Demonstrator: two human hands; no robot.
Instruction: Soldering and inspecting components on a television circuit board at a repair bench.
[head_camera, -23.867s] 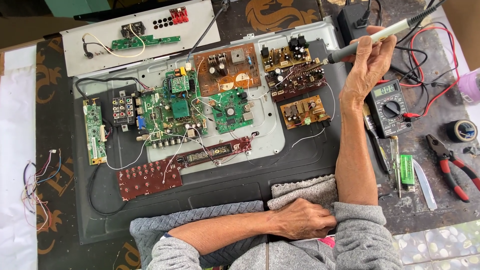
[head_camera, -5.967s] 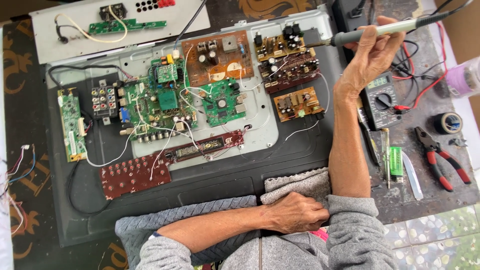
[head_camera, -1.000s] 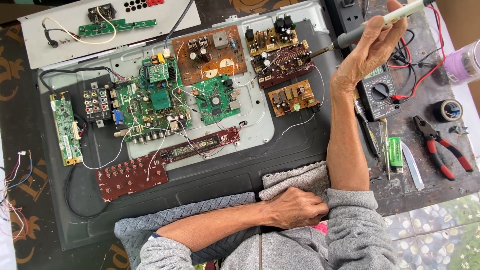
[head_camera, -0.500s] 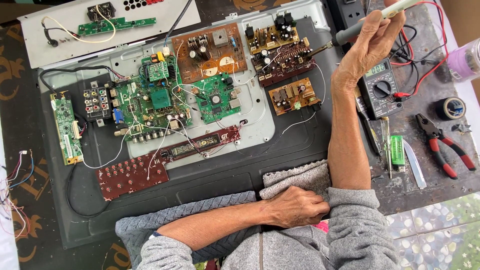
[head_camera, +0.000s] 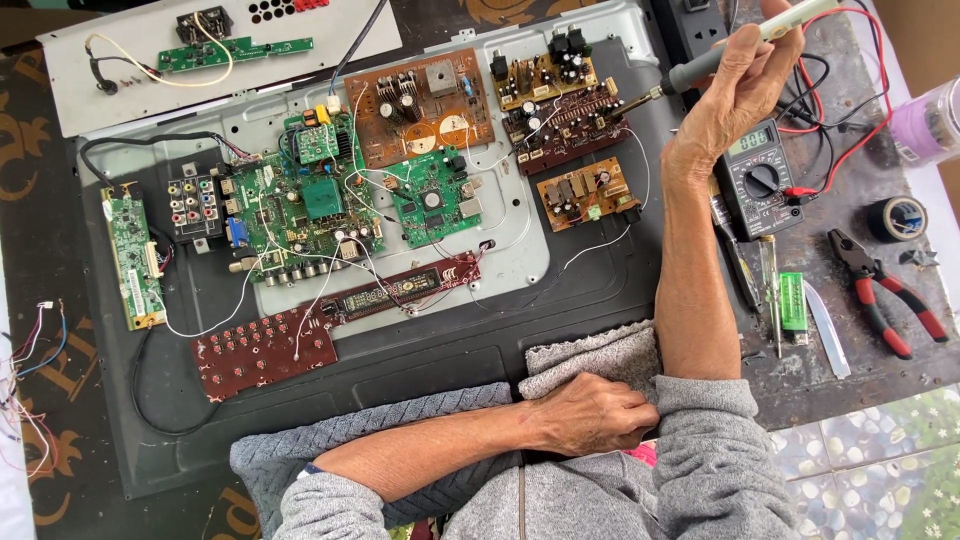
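My right hand (head_camera: 735, 85) holds a soldering iron (head_camera: 700, 68) near the top right, its metal tip pointing left at a dark circuit board (head_camera: 565, 120). That board sits among several others on the grey metal back panel (head_camera: 505, 250) of an opened flat screen. My left hand (head_camera: 590, 412) rests closed at the bottom centre, folded under my right elbow, against a grey cloth (head_camera: 595, 355) and my grey sleeve. It grips no tool.
A multimeter (head_camera: 760, 180) with red and black leads lies right of my forearm. Beside it are a screwdriver (head_camera: 770, 290), a green lighter (head_camera: 793, 305), red-handled pliers (head_camera: 885, 290) and black tape (head_camera: 897, 217). A white panel (head_camera: 215, 50) lies top left, loose wires (head_camera: 30, 350) at the left edge.
My right hand with the soldering iron has kept near the same boards over the last second; the view shifted slightly. My left hand has stayed folded under the elbow.
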